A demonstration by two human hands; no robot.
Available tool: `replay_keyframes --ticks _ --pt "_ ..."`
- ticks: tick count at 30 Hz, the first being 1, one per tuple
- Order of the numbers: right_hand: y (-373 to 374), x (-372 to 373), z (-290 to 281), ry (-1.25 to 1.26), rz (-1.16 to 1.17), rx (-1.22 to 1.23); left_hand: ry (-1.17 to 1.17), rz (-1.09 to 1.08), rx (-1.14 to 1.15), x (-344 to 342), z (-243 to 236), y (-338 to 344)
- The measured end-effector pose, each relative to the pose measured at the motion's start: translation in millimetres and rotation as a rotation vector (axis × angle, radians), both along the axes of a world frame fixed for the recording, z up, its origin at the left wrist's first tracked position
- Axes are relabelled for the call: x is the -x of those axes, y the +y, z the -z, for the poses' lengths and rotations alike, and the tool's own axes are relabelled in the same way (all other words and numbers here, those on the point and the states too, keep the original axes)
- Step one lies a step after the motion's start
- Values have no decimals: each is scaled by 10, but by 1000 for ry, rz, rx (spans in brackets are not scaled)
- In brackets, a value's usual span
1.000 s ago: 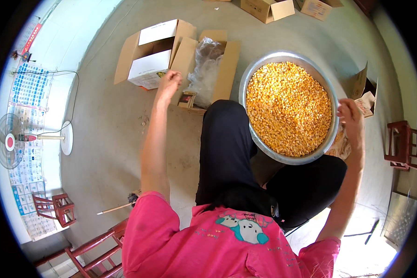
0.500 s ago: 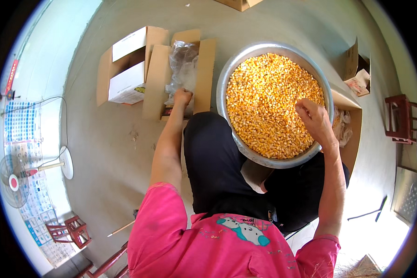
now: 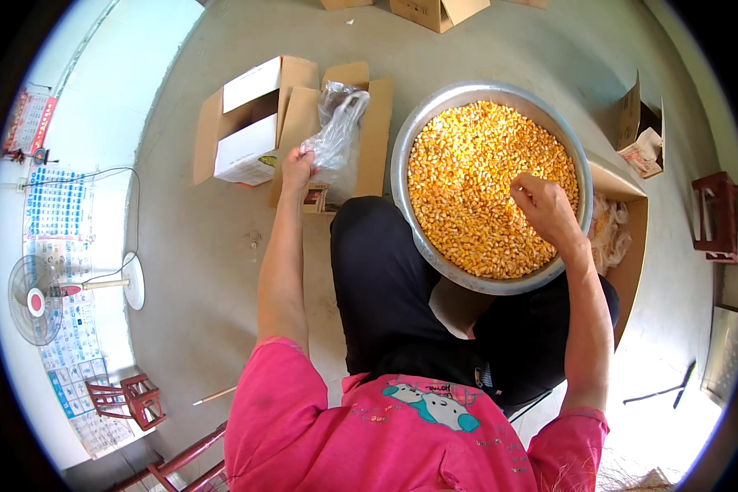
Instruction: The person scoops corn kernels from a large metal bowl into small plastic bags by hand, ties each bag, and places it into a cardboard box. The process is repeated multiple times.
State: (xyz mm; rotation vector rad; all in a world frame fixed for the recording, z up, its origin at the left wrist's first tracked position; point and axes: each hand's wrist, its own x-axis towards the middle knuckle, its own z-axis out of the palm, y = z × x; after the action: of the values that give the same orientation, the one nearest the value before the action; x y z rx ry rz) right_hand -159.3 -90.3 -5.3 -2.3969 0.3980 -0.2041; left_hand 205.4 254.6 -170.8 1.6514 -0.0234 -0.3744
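My left hand is closed on the edge of a clear plastic bag. The bag rises crumpled from an open cardboard box in front of my left knee. My right hand hangs over the right half of a wide metal basin, its fingers pinched together. Whatever lies between those fingertips, if anything, is hidden. Loose yellow corn kernels fill the basin nearly to its rim.
Left of the bag's box stands a white and brown carton. Another box with plastic bags in it sits right of the basin. Farther off are a carton, a standing fan and a small wooden stool.
My left hand has moved left, drawing the bag's edge out over the box's side. My right hand stays above the corn, fingers still pinched. The whole view has shifted slightly.
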Motion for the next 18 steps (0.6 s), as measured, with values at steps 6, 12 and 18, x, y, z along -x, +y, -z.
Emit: replay_keyframes --ticks 6,12,18 --pt "64 -63 76 -57 -54 47 19 -41 18 -21 76 281" --pt "-34 13 165 -71 -40 72 107 64 200 250 -510 -12" --pt "-102 -25 192 -85 -39 85 -19 186 361 359 -1405 -544"
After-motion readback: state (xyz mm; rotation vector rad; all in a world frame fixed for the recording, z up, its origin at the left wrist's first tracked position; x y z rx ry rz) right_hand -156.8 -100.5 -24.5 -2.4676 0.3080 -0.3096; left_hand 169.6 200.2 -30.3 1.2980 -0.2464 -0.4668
